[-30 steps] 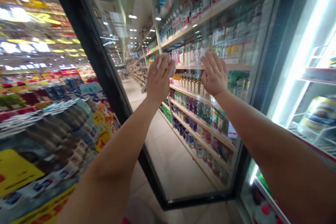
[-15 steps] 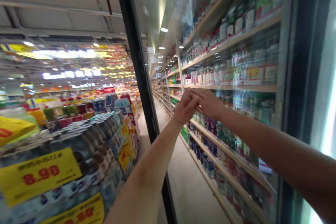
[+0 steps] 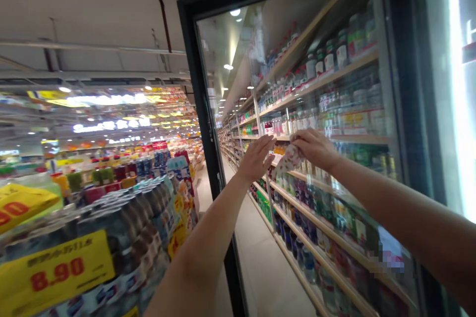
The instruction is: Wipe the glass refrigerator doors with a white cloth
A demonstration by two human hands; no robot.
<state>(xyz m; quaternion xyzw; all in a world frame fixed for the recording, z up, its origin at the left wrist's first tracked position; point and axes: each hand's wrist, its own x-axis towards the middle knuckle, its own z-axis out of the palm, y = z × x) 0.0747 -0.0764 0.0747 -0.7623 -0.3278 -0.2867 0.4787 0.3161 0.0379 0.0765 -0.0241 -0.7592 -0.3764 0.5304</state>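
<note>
In front of me stands a glass door [image 3: 238,94] in a black frame. Before its pane my right hand [image 3: 316,147] is closed on a small pale cloth [image 3: 289,159] with reddish spots, pinched at its upper end and hanging down to the left. My left hand [image 3: 256,159] is just left of the cloth, open, with its fingers stretched toward the pane. A small gap shows between the hand and the cloth. Whether either hand or the cloth touches the glass, I cannot tell.
Rows of bottles on shelves [image 3: 330,81] show in the glass. At left, stacked shrink-wrapped drinks [image 3: 122,213] carry a yellow price sign [image 3: 55,272] reading 8.90. A bright lit strip [image 3: 459,89] runs along the right edge. Pale floor [image 3: 264,242] shows low in the pane.
My hands were together and have moved apart. The spotted cloth now shows in my right hand, and my left hand has opened. The view has tilted up, bringing in the door's top corner.
</note>
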